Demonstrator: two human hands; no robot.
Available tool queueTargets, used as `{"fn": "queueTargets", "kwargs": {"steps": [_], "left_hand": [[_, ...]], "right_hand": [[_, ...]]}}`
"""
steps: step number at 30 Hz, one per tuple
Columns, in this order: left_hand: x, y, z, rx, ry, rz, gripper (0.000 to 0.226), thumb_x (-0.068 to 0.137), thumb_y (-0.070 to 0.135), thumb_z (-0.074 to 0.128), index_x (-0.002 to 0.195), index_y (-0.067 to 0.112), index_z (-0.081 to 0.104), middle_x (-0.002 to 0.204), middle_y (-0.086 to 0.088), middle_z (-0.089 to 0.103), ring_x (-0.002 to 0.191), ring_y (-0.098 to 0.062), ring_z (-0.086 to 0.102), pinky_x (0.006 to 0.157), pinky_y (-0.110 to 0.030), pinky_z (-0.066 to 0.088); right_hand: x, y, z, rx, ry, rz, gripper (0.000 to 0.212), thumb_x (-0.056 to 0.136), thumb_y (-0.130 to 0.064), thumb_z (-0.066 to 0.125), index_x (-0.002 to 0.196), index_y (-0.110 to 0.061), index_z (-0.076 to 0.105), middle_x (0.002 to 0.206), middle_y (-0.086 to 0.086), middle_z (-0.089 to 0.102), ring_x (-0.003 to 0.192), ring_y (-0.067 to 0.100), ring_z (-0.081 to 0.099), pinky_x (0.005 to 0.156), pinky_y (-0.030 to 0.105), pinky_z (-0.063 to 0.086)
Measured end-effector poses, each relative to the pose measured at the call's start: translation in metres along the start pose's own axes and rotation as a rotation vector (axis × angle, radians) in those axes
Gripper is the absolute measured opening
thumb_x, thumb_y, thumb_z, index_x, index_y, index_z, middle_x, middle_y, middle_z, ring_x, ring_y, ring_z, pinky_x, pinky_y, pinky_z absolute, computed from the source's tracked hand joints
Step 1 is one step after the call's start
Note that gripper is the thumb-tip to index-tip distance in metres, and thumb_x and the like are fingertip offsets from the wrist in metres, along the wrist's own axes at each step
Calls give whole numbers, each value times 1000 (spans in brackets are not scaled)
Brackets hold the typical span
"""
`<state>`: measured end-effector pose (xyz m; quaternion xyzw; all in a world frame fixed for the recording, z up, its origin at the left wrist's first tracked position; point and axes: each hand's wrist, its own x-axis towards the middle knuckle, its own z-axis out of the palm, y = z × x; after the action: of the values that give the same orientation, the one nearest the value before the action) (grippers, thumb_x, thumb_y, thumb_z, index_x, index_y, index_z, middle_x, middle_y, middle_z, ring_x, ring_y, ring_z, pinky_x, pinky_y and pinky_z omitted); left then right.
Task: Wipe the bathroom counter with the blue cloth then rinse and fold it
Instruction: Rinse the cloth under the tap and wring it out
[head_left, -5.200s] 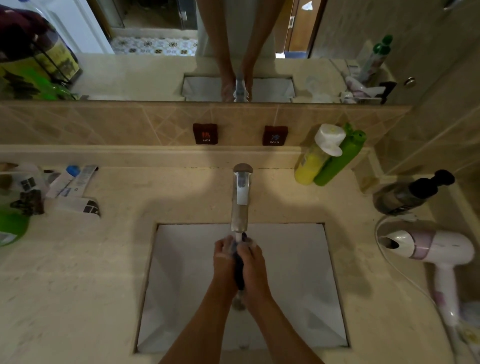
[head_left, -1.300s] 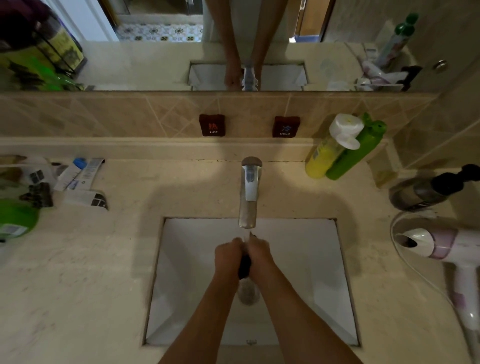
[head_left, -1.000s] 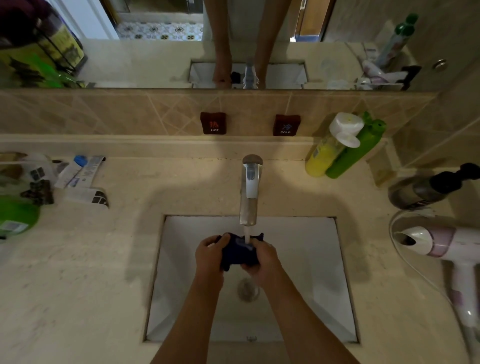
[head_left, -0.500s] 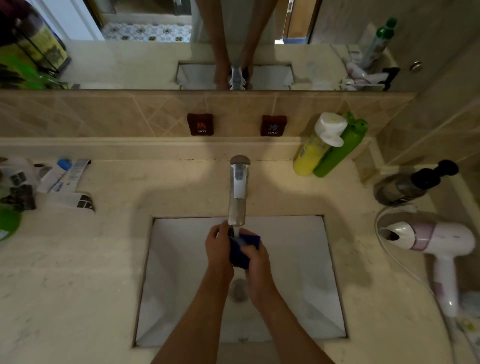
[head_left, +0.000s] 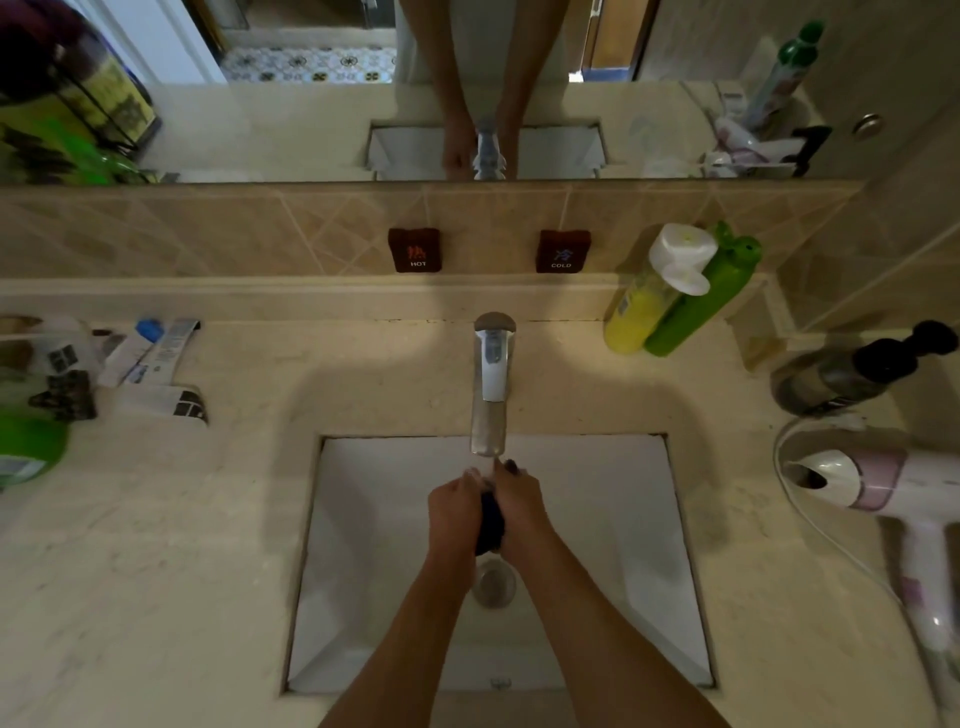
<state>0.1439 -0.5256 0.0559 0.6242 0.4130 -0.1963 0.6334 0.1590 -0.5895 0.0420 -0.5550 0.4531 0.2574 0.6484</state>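
the bunched dark blue cloth (head_left: 490, 521) is grasped between left hand (head_left: 453, 514) and right hand (head_left: 521, 512), under the chrome tap spout (head_left: 489, 400), above the white rectangular sink basin (head_left: 613, 519).

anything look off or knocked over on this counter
Nothing spilled or damaged. The yellow bottle and green bottle lean against the back ledge, and the hair dryer lies on its side with its cord looped loose beside the sink. Both hands squeeze the blue cloth under the faucet.
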Motion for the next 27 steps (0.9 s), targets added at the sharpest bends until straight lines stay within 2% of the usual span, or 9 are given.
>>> {"fn": "queueTargets", "kwargs": {"steps": [3,5,8,11,14,17,21,24,27], "left_hand": [[1,1,-5,-45,25,17,30,98,28,54,79,11,71,87,-14,72,85,-30,70,80,-43,59],[5,1,-9,-131,26,6,28,96,33,57,83,12,71,90,-14,73,88,-31,70,83,-45,59],[12,-1,-18,-207,77,77,22,94,31,63,96,10,69,96,-13,72,88,-30,71,74,-39,60],[21,-4,-29,-182,137,197,17,91,21,68,105,13,66,108,-13,70,98,-31,69,82,-46,60],[24,-7,-42,-196,159,196,30,92,11,64,121,17,60,119,-10,65,105,-30,66,89,-50,58],[23,-12,-46,-246,147,124,36,94,13,60,130,18,55,121,-11,64,104,-29,66,86,-49,58],[14,-15,-26,-162,11,-226,30,91,40,57,116,26,61,112,-3,66,102,-24,61,82,-42,48],[10,-7,-13,-156,-150,-351,38,89,54,55,106,21,64,113,-7,67,100,-24,60,92,-41,45],[14,-1,-4,-232,-228,-396,37,90,48,60,90,11,61,90,-11,62,82,-23,57,84,-35,47]], "right_hand": [[9,10,-7,275,-135,120,53,98,-49,55,115,0,66,111,24,71,98,40,70,87,54,58],[6,14,-9,440,-167,134,55,100,-50,50,119,-1,64,121,25,68,109,42,66,91,52,56],[4,19,-9,614,-158,71,39,99,-31,59,116,4,64,115,26,70,105,42,68,79,48,60],[-1,24,-11,574,-149,27,15,96,-3,58,107,1,67,105,25,71,93,38,69,74,45,58],[-1,28,-15,616,-148,43,30,93,5,49,117,0,66,111,26,69,100,41,65,75,48,55],[-3,29,-18,747,-180,15,37,97,-2,43,128,2,61,121,29,66,111,46,62,85,55,54],[-10,31,-22,844,-223,-30,32,100,-9,42,123,-1,64,118,26,69,113,43,62,100,54,48],[-14,31,-29,771,-247,-90,27,97,-9,46,110,1,67,112,24,70,103,39,65,90,46,53],[-15,27,-37,613,-263,-121,21,96,-12,49,89,-7,69,93,15,71,90,30,67,81,41,53]]}}
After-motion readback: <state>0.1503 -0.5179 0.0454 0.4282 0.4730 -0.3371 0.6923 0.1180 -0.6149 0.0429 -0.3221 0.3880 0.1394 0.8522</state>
